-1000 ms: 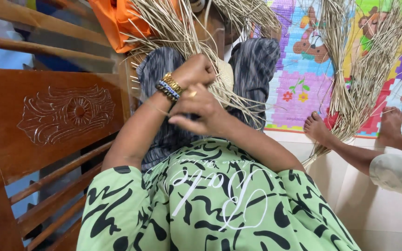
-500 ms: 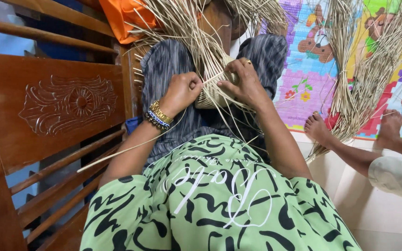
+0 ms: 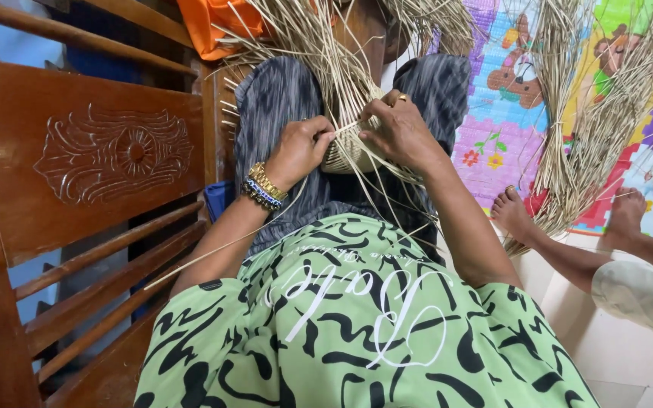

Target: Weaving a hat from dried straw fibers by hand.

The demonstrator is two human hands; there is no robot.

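Note:
A small woven straw piece [image 3: 348, 149] sits in front of me, with many loose pale straw strands [image 3: 319, 53] fanning up from it. My left hand [image 3: 300, 147], with gold and beaded bracelets at the wrist, pinches a strand at the left edge of the weave. My right hand [image 3: 398, 128], wearing a ring, grips the weave from the right and holds strands against it. Both hands touch the piece, over a grey striped cloth [image 3: 281, 106]. My lap is covered by a green and black patterned garment [image 3: 357, 332].
A carved wooden bench back [image 3: 92, 159] runs along the left. Another person's bare feet [image 3: 514, 215] rest on the floor at right beside a second straw bundle [image 3: 591, 113]. A colourful play mat [image 3: 508, 113] lies behind. Orange cloth [image 3: 213, 23] hangs at the top.
My hands have spread apart and now sit on either side of the weave, left hand pinching a strand. Earlier the right hand crossed in front of the left.

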